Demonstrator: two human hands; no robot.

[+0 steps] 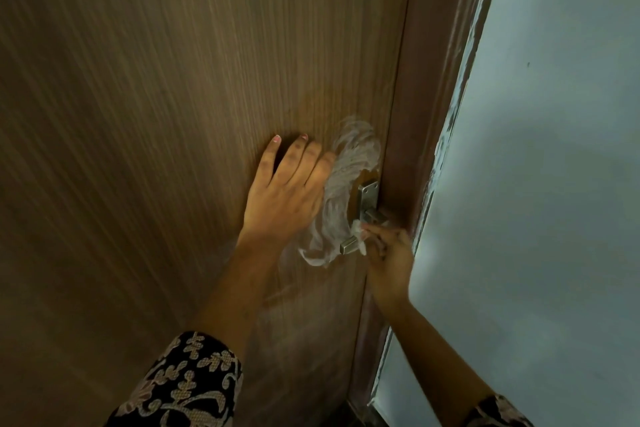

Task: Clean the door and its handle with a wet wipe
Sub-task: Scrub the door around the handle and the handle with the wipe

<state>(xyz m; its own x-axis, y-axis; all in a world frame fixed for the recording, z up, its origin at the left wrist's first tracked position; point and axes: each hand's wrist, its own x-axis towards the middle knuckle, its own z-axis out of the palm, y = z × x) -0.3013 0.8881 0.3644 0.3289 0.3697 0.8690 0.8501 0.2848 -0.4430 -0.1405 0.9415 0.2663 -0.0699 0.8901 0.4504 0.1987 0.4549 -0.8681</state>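
Evidently the wiping of the panel beside the lock is in hand: the left hand (287, 191) is laid flat on the brown wood-grain door (138, 114), its fingers (303, 152) straight and slightly spread, so that pressure can be put through the palm rather than through a pinch. The white wet wipe (341, 184) is seen along the thumb side of that hand, between it and the metal lock plate (367, 191), and it is smeared by blur. Whether the thumb is hooked over it cannot be told, since the thumb is hidden. The lever handle (349, 245) is gripped by the right hand (389, 255), whose fingers (375, 236) are curled round it with 2 white scraps showing at them. Whether these belong to the same wipe cannot be told. The grip on the lever is judged to serve 2 ends: the door is steadied against the push of the flat hand, and the metal is rubbed at once. The door is set close against its frame (433, 80), with a pale wall (554, 149) beyond, and a patterned sleeve (183, 385) covers the left forearm. Much of the panel lies out of the wipe's reach, so the task is judged far from done.
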